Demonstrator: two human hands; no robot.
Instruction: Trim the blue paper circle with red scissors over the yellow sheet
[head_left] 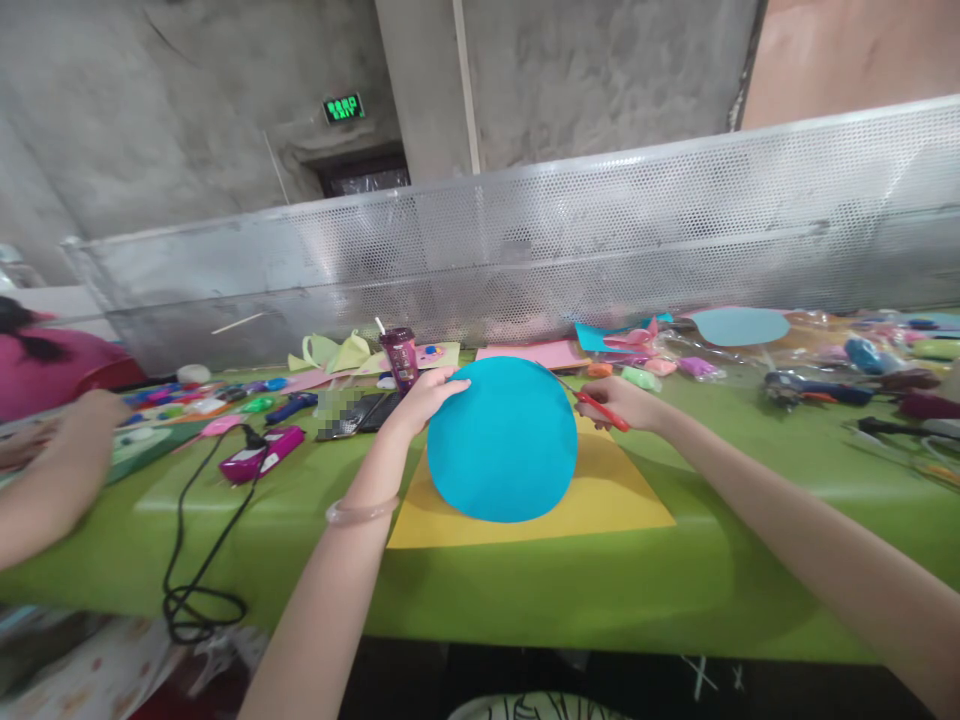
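Note:
A round sheet of blue paper (502, 440) is held up over the table, its face toward me. My left hand (433, 397) pinches its upper left edge, thumb in front and the other fingers partly behind it. At the upper right edge, my right hand (632, 402) grips red-handled scissors (604, 410). Their blades point left at the paper's rim and are partly hidden there. Under the blue paper lies a yellow sheet (622, 495) on the green tabletop.
A lidded cup with a straw (400, 358) stands behind my left hand. To the left are a purple power strip (262, 455) with a black cord and a co-worker's arm (64, 470). Glue guns (817, 388) and clay packets (699, 367) lie right. A perforated metal barrier (600, 240) runs behind.

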